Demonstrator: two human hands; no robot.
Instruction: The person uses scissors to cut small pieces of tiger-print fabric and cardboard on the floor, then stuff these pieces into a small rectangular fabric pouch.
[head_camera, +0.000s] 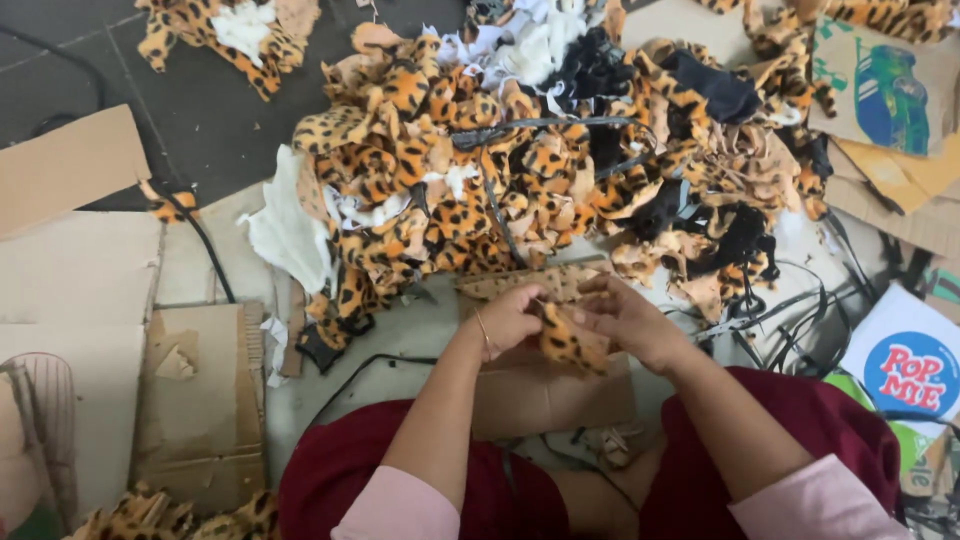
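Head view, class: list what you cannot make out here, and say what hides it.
- Leopard-print piece, head view: both hands cover much of it, so its full shape is hidden.
- Left hand fingertips: tucked behind the fabric.
- Right hand grip: blurred.
- Fabric pile: cut off by the top edge.
- Cardboard: partly hidden under forearms.

I sit on the dark grey floor (215, 120). A big pile of orange and black spotted furry cloth scraps (500, 170) lies on it. Flat brown cardboard sheets (80, 260) lie beside the pile. Thin black straps (790, 310) lie near a round blue and red sticker sheet (910, 365).
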